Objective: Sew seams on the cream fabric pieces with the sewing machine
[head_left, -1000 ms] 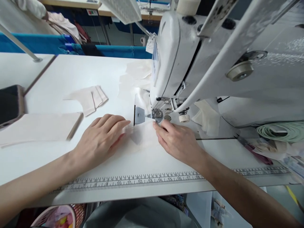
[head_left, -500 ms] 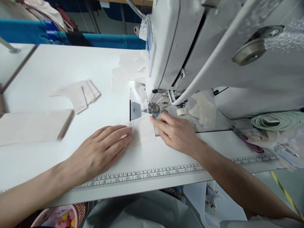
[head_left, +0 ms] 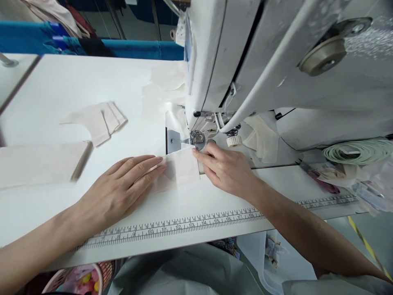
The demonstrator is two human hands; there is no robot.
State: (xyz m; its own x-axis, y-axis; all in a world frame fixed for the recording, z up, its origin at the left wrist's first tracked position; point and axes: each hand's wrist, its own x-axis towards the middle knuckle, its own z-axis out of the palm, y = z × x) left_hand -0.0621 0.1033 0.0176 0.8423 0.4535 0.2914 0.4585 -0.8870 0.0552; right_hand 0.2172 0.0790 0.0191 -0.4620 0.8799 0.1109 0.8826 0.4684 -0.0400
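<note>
Fabric panel (head_left: 184, 166), thin, off-white, lies on white counter (head_left: 92, 82), edge just beside silver metal presser foot (head_left: 197, 140). Left hand (head_left: 125, 184) flat over one end, grip released, probably keeping it smooth. Right hand (head_left: 229, 169): fingertips at edge, likely steadying; can't tell if pinching.

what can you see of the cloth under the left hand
The cloth is pale and looks thin and slightly see-through. It lies nearly flat on the white table and partly over a metal plate, its far edge slanting up toward the presser foot; whether it sits under the foot is unclear. The left hand rests on its left part, hiding some; the right hand has a fingertip at its far right corner.
</note>
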